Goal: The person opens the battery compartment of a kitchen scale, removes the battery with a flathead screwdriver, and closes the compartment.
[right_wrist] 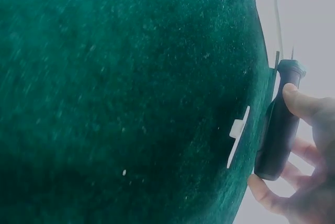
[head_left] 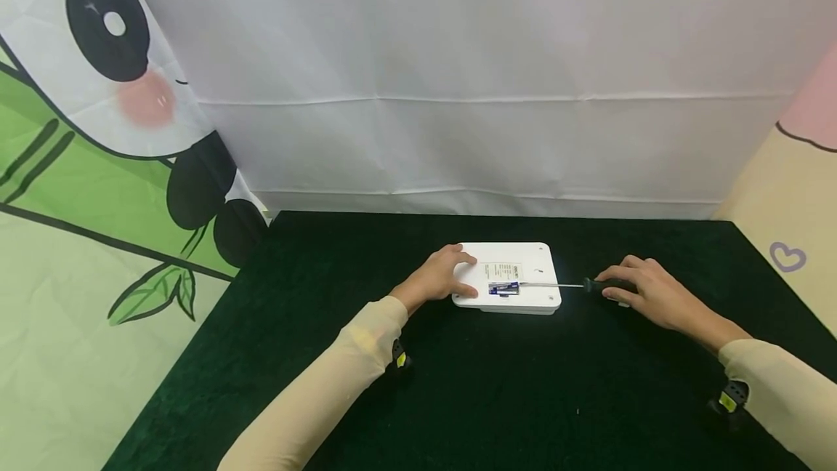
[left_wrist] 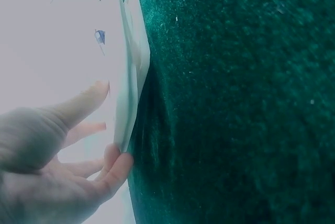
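At twelve o'clock: white box (head_left: 505, 272), left hand (head_left: 437, 278) spread on its nine-o'clock end; right hand (head_left: 650, 293) pinches screwdriver (head_left: 592, 286), tip by battery (head_left: 503, 288) at three o'clock. Levering too hard could skid or fling battery.

Right of center, my device (head_left: 532, 271) looked smooth plastic, my screwdriver (head_left: 591, 286) metal-shafted; velvety cloth (head_left: 484, 391) filled the foreground.

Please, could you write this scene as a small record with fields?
Left hand: holds white device by its left edge
Right hand: grips screwdriver by its dark handle
Screwdriver tip: beside blue battery; contact unclear
Battery: set in device's upward face
Loose piece: small white plastic part, likely the cover, on green cloth
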A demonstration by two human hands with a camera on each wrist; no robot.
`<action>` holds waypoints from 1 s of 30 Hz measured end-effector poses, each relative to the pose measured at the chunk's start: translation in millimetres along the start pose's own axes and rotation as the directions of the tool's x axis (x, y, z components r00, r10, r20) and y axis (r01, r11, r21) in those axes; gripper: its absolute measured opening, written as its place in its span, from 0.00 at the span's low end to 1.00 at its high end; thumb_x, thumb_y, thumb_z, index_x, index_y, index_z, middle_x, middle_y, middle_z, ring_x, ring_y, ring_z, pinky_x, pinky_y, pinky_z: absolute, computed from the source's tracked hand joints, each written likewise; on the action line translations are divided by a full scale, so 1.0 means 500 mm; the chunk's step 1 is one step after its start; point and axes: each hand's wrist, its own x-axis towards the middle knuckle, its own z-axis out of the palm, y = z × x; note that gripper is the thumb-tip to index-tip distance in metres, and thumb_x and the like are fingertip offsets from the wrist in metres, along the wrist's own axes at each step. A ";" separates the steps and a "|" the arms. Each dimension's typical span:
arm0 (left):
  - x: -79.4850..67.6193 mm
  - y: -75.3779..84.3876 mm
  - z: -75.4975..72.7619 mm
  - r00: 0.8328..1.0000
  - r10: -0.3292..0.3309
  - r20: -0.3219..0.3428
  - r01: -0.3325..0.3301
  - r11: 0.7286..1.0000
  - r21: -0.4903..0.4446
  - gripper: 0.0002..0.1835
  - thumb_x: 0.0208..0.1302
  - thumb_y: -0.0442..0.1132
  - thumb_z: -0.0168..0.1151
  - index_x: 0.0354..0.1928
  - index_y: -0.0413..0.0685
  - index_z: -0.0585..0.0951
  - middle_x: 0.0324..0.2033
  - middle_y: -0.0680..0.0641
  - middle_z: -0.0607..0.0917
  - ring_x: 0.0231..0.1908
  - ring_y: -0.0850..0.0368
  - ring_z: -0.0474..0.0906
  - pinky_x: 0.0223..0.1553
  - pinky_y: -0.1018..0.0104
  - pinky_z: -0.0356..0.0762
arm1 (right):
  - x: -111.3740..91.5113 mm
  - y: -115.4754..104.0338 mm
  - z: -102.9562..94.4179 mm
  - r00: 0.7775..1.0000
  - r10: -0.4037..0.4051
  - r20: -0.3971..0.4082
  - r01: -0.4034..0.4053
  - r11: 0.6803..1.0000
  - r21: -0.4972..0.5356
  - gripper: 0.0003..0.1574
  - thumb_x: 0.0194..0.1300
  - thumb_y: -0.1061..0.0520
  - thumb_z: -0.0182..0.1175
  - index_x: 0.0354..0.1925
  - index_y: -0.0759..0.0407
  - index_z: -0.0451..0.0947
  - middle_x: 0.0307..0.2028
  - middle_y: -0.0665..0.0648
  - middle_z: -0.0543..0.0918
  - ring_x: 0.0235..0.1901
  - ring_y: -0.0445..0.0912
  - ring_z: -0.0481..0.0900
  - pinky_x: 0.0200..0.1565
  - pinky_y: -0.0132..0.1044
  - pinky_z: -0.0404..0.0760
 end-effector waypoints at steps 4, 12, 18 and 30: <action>0.001 0.000 0.002 1.000 -0.001 -0.002 0.001 1.000 -0.011 0.34 0.56 0.49 0.73 0.65 0.55 0.75 0.75 0.45 0.59 0.74 0.45 0.53 0.72 0.46 0.55 | -0.014 0.016 -0.005 0.999 0.024 -0.026 -0.025 1.000 -0.019 0.16 0.65 0.54 0.65 0.51 0.53 0.81 0.40 0.56 0.79 0.39 0.50 0.71 0.37 0.42 0.68; 0.001 0.007 0.004 1.000 -0.004 0.010 0.004 1.000 -0.019 0.33 0.56 0.48 0.73 0.65 0.55 0.75 0.75 0.45 0.58 0.74 0.44 0.53 0.72 0.46 0.55 | -0.060 0.076 -0.024 0.992 0.039 -0.116 -0.049 0.995 -0.084 0.17 0.62 0.56 0.67 0.49 0.56 0.81 0.41 0.60 0.80 0.39 0.54 0.72 0.36 0.47 0.69; 0.001 0.013 -0.001 1.000 0.000 0.013 0.000 1.000 -0.001 0.33 0.57 0.48 0.73 0.65 0.54 0.75 0.75 0.44 0.58 0.74 0.43 0.52 0.72 0.45 0.54 | -0.071 0.084 -0.051 0.995 0.036 -0.090 -0.052 0.984 -0.170 0.15 0.62 0.53 0.67 0.48 0.52 0.82 0.40 0.59 0.80 0.37 0.51 0.71 0.29 0.36 0.66; 0.000 0.011 -0.007 1.000 0.007 0.013 -0.007 1.000 0.021 0.33 0.56 0.49 0.73 0.65 0.53 0.75 0.74 0.44 0.59 0.74 0.44 0.52 0.72 0.47 0.54 | -0.012 0.019 -0.126 0.972 -0.194 -0.129 0.140 0.929 -0.343 0.15 0.50 0.56 0.74 0.39 0.48 0.86 0.30 0.50 0.75 0.29 0.46 0.64 0.27 0.34 0.61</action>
